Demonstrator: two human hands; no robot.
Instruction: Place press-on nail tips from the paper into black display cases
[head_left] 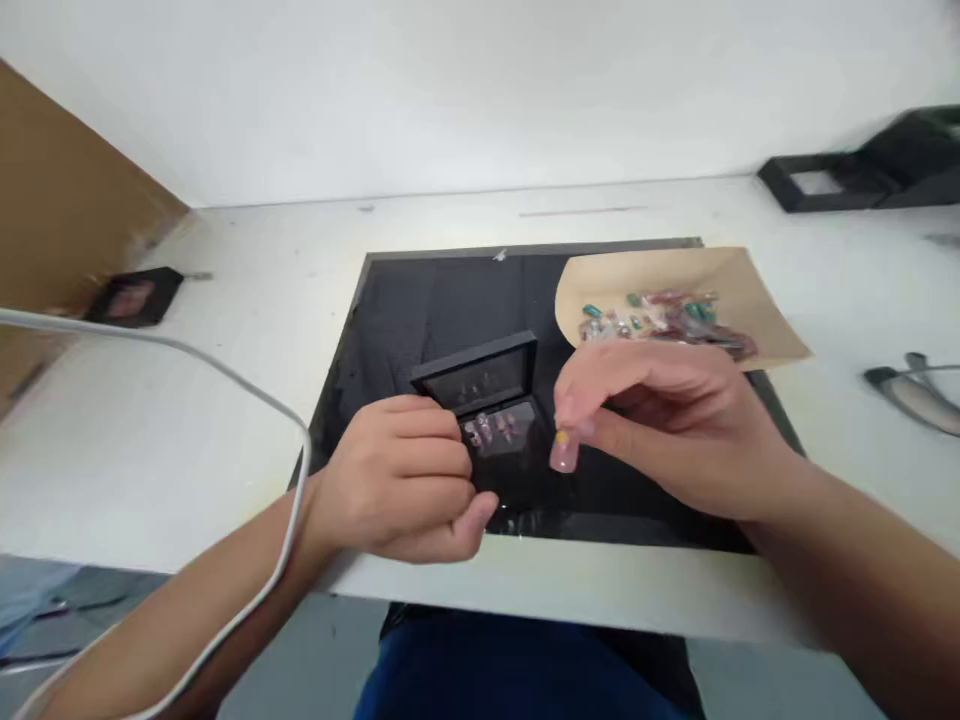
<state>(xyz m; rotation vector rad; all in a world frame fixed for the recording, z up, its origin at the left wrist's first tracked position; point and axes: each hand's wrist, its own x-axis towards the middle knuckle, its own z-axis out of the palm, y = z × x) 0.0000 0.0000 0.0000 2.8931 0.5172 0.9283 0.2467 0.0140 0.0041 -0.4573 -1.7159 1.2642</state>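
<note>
My right hand [660,420] pinches a pink press-on nail [565,455] with a small yellow decoration, between thumb and fingertips. It is held up just right of an open black box [517,490]. Several small decorated nails [491,430] lie in a row inside this box, and its windowed lid [480,380] is tilted up at the back. At the box's left side my left hand [409,480] is closed in a fist and covers part of it. Whatever its fingers hold, if anything, is hidden.
A black mat [405,310] lies under the box. Behind my right hand, a tan paper tray [720,270] holds several pink and teal nails. A white cable [289,410] crosses my left forearm. Black boxes [832,180] and glasses [911,395] are on the right.
</note>
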